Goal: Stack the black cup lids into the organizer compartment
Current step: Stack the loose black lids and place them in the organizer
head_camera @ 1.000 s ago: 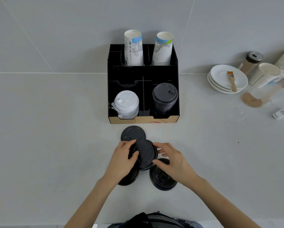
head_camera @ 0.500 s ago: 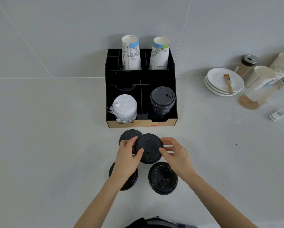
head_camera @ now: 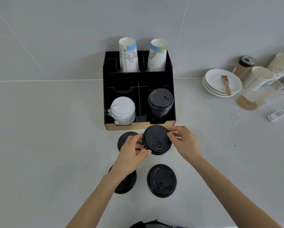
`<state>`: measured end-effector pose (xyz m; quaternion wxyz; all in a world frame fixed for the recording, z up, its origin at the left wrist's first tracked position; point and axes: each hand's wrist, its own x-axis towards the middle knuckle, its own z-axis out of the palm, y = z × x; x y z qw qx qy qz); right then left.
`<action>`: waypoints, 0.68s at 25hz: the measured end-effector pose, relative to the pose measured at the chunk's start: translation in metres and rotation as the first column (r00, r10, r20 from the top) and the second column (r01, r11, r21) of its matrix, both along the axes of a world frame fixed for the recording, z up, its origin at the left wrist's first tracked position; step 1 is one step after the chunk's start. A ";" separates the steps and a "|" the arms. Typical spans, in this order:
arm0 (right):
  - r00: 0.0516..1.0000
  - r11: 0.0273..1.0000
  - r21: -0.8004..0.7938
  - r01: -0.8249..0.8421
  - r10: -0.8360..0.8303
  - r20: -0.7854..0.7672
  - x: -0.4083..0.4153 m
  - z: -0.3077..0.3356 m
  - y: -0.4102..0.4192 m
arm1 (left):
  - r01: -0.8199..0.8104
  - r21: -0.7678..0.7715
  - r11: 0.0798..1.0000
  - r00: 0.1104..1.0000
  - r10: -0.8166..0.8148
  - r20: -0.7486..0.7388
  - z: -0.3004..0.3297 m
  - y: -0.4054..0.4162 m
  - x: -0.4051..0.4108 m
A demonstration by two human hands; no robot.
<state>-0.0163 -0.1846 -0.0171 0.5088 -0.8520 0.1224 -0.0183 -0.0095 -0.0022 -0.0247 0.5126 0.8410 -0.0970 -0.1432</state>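
Note:
I hold one black lid (head_camera: 156,139) between both hands, just in front of the black organizer (head_camera: 121,79). My left hand (head_camera: 131,152) grips its left edge and my right hand (head_camera: 184,142) its right edge. A stack of black lids (head_camera: 160,102) fills the front right compartment. Three more black lids lie on the counter: one (head_camera: 125,139) partly behind my left hand, one (head_camera: 128,183) under my left wrist, one (head_camera: 161,181) below the held lid.
White lids (head_camera: 123,111) sit in the front left compartment. Two paper cup stacks (head_camera: 128,55) stand in the organizer's back row. To the right are stacked white plates (head_camera: 218,86) with a brush (head_camera: 226,84), a shaker jar (head_camera: 244,66) and paper cups (head_camera: 259,78).
Both hands have lifted the black lid off the counter and carried it forward, toward the organizer's front right compartment. The other lids have not moved.

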 end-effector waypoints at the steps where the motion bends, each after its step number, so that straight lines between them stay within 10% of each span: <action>1: 1.000 1.000 -0.002 -0.006 0.006 0.007 0.003 0.003 -0.002 | -0.003 0.000 1.000 1.000 0.003 0.020 0.002 -0.002 0.003; 17: 0.983 0.995 -0.011 -0.096 0.097 0.156 0.052 0.035 -0.023 | -0.023 0.135 0.991 0.968 -0.012 0.249 0.022 -0.038 0.050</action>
